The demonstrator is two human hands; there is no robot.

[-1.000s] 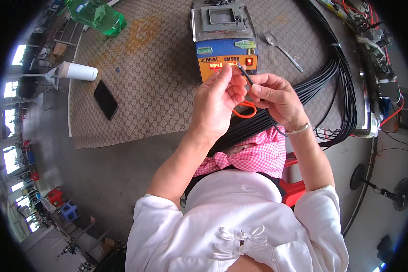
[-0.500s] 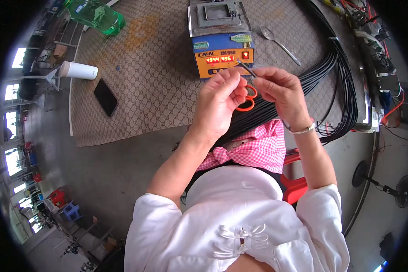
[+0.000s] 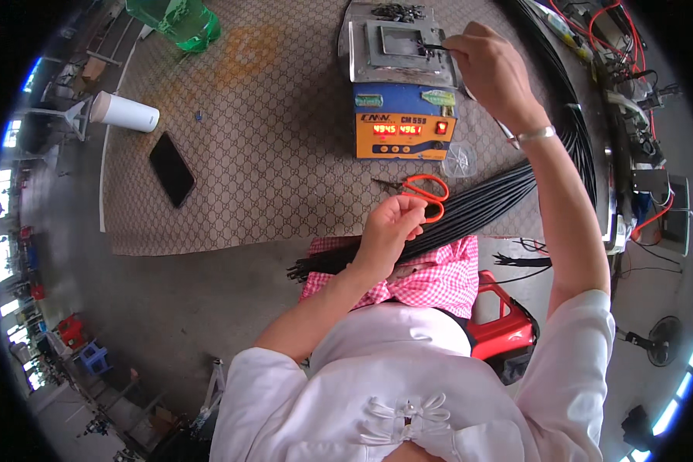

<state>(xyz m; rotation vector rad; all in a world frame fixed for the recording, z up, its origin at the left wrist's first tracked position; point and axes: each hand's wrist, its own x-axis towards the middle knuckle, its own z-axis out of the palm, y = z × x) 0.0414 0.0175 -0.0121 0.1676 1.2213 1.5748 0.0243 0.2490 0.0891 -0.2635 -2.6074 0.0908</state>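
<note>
My right hand (image 3: 494,73) reaches to the far side of the table, fingers closed on a black cable (image 3: 434,48). The cable's end is over the square metal basin of a solder pot (image 3: 404,129), a blue and orange box with a lit red display. Whether the tip touches the basin's contents is too small to tell. Nearer to me, my left hand (image 3: 387,233) is raised with its fingers curled together; anything inside them is hidden. Just beyond it lie orange-handled scissors (image 3: 427,178). A thick bundle of black cables (image 3: 481,206) runs from beside my left hand toward the far right.
Left on the patterned tabletop (image 3: 262,169) are a black phone (image 3: 172,169), a white tumbler (image 3: 127,112) and a cut green bottle (image 3: 183,27). A clear round dish (image 3: 459,159) sits beside the solder pot. Pink checked cloth (image 3: 450,269) covers my lap, near a red stool (image 3: 504,331).
My right hand has moved away from my left, carrying the cable end to the solder pot's basin. My left hand has lowered toward me. The view has shifted, uncovering the scissors and clear dish.
</note>
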